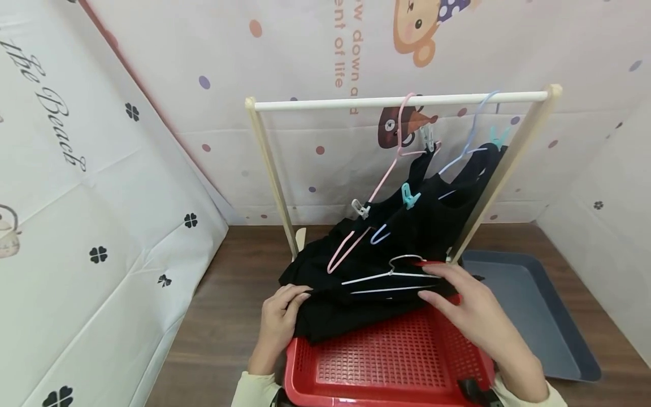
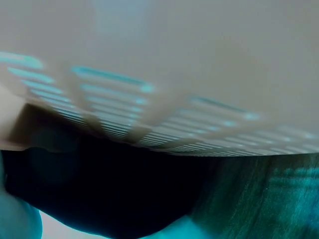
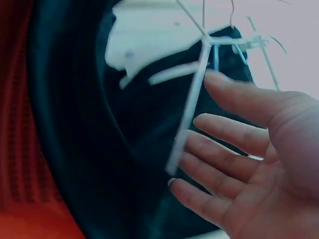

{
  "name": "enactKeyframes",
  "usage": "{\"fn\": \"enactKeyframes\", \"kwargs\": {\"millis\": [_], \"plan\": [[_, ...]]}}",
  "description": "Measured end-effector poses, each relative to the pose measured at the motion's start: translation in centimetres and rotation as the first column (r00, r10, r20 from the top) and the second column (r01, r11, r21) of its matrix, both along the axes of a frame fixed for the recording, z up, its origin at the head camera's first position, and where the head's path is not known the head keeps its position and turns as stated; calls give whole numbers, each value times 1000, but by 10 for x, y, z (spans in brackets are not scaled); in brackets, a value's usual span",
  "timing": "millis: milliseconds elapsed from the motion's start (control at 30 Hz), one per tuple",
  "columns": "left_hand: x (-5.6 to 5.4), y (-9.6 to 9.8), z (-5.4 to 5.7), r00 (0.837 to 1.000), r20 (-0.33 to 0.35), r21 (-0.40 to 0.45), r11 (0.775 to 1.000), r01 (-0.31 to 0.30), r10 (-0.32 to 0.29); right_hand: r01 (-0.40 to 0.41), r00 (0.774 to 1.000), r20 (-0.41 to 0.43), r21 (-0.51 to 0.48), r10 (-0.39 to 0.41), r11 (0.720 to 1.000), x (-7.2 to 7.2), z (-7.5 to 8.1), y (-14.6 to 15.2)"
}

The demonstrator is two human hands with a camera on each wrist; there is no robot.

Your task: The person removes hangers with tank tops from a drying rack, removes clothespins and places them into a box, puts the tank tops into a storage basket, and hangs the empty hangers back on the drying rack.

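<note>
A black garment (image 1: 338,319) lies across the back of the red basket (image 1: 376,359), with a white hanger (image 1: 373,277) on top of it. My left hand (image 1: 277,316) pinches the garment's left edge between thumb and fingers. Over at the hanger's right end, my right hand (image 1: 473,305) holds its thumb and fingers apart. In the right wrist view those fingers are extended beside the white hanger bar (image 3: 192,94), and I cannot tell whether they touch it. The left wrist view shows mostly the basket's slotted wall (image 2: 164,114) and dark cloth (image 2: 114,184).
A drying rack with a white rail (image 1: 346,103) stands behind the basket. On it hang black garments (image 1: 432,212), clipped to a pink hanger (image 1: 386,175) and a blue hanger (image 1: 470,135). To the right, a grey tray (image 1: 529,316) lies on the wooden table (image 1: 213,305).
</note>
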State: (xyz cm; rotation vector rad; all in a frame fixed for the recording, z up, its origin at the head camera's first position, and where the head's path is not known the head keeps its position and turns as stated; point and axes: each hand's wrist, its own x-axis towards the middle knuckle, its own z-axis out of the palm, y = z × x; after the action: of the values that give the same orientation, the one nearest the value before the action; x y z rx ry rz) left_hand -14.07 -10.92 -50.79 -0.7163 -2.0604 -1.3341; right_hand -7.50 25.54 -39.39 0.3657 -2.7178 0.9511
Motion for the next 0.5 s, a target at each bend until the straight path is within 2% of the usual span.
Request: {"fn": "enactKeyframes", "kwargs": {"millis": [100, 233, 333, 500], "plan": [[3, -3, -3, 1000, 28, -9, 1000, 4, -4, -25, 999, -27, -18, 25, 1000, -9, -9, -9], [1, 0, -4, 999, 45, -18, 1000, 16, -15, 18, 995, -96, -69, -25, 997, -15, -20, -13], [1, -1, -4, 998, 46, 5, 999, 39, -39, 32, 987, -153, -128, -52, 991, -18, -31, -16], [6, -4, 2, 994, 86, 61, 996, 62, -67, -14, 964, -264, -184, -35, 983, -23, -40, -19]]}}
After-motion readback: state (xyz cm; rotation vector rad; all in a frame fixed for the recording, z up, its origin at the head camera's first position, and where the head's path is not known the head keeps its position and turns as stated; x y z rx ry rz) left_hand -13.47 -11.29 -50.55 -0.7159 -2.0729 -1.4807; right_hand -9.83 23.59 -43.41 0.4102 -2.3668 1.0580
